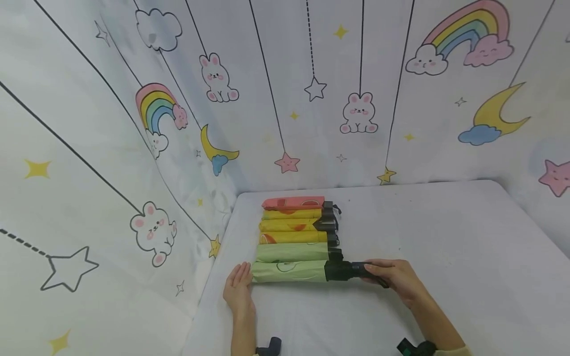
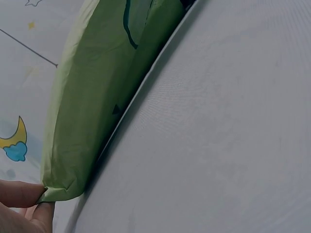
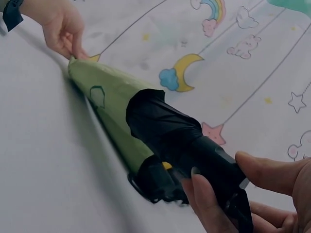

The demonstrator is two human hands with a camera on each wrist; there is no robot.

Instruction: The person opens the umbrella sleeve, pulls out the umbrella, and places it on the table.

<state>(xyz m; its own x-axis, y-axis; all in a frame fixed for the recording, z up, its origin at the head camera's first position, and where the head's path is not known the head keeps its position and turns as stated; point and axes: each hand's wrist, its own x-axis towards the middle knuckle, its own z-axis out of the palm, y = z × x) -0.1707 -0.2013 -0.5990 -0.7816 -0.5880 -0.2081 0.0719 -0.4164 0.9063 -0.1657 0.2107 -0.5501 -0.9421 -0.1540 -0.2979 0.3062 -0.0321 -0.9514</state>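
Observation:
A folded umbrella in a light green sleeve [image 1: 289, 273] lies nearest me, at the front of a row of similar ones. My left hand [image 1: 238, 290] is at its left end; in the left wrist view the fingertips [image 2: 22, 194] pinch the sleeve's bottom corner. With thumb and fingers, my right hand [image 1: 398, 281] holds the black handle [image 3: 209, 160] at the other end. Black folded fabric [image 3: 160, 119] shows between sleeve and handle. Right behind it is a second green-sleeved umbrella [image 1: 291, 252], its dark handle end pointing right.
Behind the green pair lie 3 yellow-sleeved umbrellas [image 1: 294, 238] and, farthest back, a red-sleeved one [image 1: 294, 203], all with dark ends to the right. A white cloth covers the table [image 1: 445, 227]. A patterned curtain [image 1: 267, 133] hangs behind and to the left.

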